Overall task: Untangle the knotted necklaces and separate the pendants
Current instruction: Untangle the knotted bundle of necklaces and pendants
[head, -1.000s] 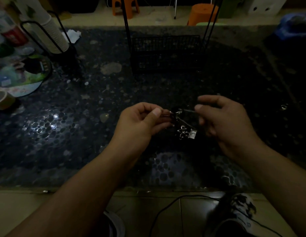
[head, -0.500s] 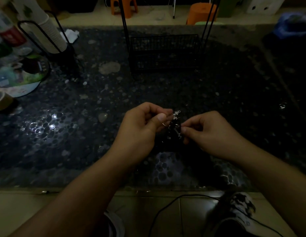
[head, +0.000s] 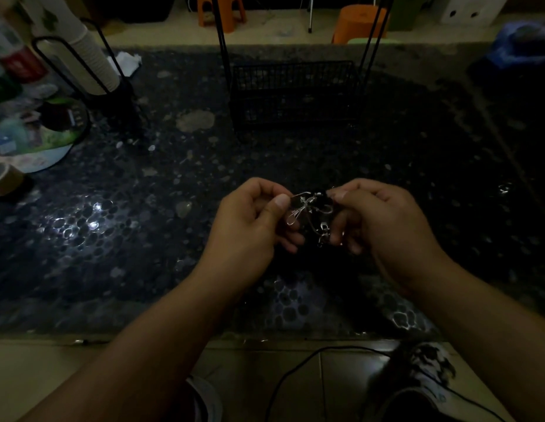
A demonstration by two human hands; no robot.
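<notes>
A small tangle of silver necklaces (head: 307, 208) with shiny pendants hangs between my two hands above the dark pebble-patterned table (head: 143, 239). My left hand (head: 253, 226) pinches the left side of the tangle between thumb and forefinger. On the right side, my right hand (head: 377, 220) pinches the bundle with its fingertips, and a silver pendant (head: 324, 231) dangles just below its fingers. Dark cords in the tangle are hard to make out in the dim light.
A black wire basket (head: 295, 92) stands at the back centre. A cup holder with stacked paper cups (head: 91, 68) and a round printed tray (head: 30, 135) sit at the left, a tape roll (head: 3, 178) near the left edge. A small shiny item (head: 505, 188) lies far right.
My right hand went down to the lower part of the tangle and has come back up to pinch its top. The tangle now spreads a little wider between both hands.
</notes>
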